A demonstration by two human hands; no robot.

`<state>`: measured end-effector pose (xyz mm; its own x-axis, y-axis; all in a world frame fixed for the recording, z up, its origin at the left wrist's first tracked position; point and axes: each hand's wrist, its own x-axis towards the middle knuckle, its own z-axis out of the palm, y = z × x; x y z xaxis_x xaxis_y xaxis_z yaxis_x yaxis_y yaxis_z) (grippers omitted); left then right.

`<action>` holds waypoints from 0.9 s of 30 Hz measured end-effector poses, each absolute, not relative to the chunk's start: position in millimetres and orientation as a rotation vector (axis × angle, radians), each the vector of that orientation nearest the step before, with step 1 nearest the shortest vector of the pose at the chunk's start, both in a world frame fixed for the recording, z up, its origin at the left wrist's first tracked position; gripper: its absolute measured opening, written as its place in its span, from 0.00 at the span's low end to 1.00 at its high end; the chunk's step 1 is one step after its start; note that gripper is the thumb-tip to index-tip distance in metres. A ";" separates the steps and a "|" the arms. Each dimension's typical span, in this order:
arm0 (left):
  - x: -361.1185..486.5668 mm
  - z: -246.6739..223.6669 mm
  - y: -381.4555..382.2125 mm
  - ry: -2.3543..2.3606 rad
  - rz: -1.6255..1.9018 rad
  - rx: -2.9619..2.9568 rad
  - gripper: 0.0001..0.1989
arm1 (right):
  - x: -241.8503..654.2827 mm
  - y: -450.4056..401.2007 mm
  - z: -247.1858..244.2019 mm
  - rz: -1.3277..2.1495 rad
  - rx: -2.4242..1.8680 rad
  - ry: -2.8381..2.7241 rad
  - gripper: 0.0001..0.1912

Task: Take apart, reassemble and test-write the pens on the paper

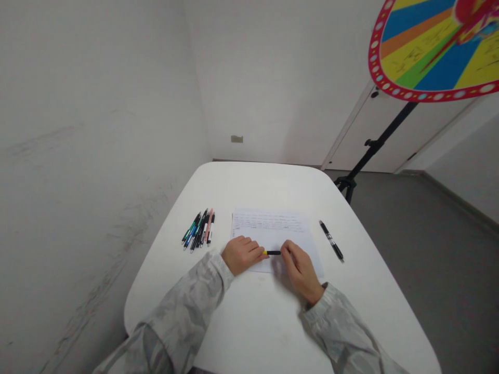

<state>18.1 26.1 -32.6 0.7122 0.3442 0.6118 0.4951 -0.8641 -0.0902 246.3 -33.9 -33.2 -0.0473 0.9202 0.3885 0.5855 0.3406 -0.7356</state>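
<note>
Black-and-yellow slim pen (274,253) spans both hands: left hand (244,254) pinches yellow end, right hand (299,269) pinches black end, above white handwritten paper (288,238).

Lit softly and rather dimly, in a cool grey tone, apparently from above. Brighter on the white table (265,182), duller on the floor (405,234) and toward the lower part of the left wall (97,130). Shadowed softly under the right hand (301,269). Slightly blurred and grainy, too small to read on the paper (273,234). Stretched noticeably near the edges, especially at the colourful wheel (432,52).
</note>
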 end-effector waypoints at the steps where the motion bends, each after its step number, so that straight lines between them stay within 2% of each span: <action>1: 17.7 -33.5 26.2 -0.669 -0.876 -2.680 0.16 | 244.4 -34.0 -34.9 0.470 -1.374 -1.727 0.22; 4: 15.7 -35.8 26.4 -0.674 -0.846 -2.710 0.17 | 238.7 -34.2 -37.4 0.431 -1.435 -1.693 0.26; 9: 12.3 -37.2 26.2 -0.661 -0.892 -2.700 0.16 | 229.2 -36.0 -34.5 0.497 -1.377 -1.614 0.23; 14: 9.8 -38.1 25.9 -0.673 -0.927 -2.689 0.16 | 222.3 -34.8 -40.6 0.620 -1.402 -1.506 0.26; 20: 7.8 -40.1 26.5 -0.696 -0.913 -2.730 0.17 | 219.8 -34.5 -38.0 0.628 -1.334 -1.538 0.23; 27: 6.7 -41.8 26.5 -0.783 -0.954 -2.745 0.16 | 216.3 -30.5 -41.8 0.657 -1.403 -1.484 0.25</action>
